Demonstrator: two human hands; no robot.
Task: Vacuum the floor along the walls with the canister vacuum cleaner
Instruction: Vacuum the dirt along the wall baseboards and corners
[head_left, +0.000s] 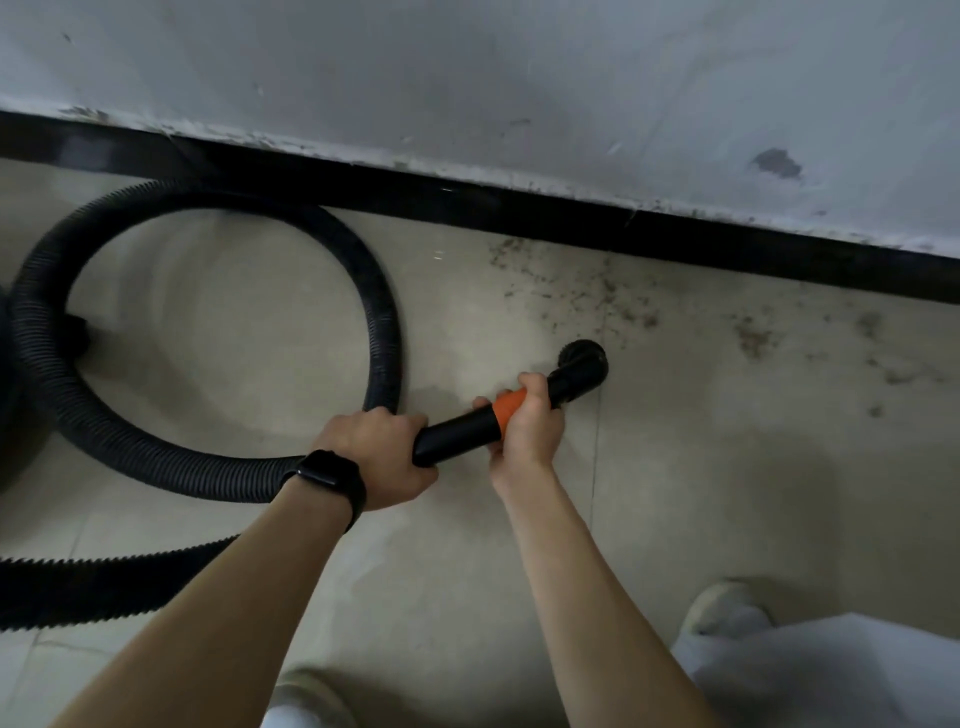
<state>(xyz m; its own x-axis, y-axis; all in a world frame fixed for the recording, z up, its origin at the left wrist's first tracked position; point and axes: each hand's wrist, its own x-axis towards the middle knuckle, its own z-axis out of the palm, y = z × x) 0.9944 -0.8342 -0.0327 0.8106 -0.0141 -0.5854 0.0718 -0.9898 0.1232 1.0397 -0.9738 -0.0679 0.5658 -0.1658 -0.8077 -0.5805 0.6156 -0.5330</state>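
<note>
Black wand (457, 432), orange collar: left hand (374, 460) clenched round rear end, right hand (525, 428) clenched round collar, for steering. Nozzle (583, 364) on floor (727, 493), short of black skirting (571, 221), facing dirt scatter (623, 306). Hose (385, 322) looped toward left edge, slack for reach; canister (5, 415) probably there, cropped.

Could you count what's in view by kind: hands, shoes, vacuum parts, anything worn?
Hands: 2 (left hand, right hand)
Shoes: 2 (left shoe, right shoe)
Corrugated hose: 1
Rigid wand: 1
Black wristwatch: 1
Total: 7

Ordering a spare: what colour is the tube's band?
Orange band, clearest in the head view.
</note>
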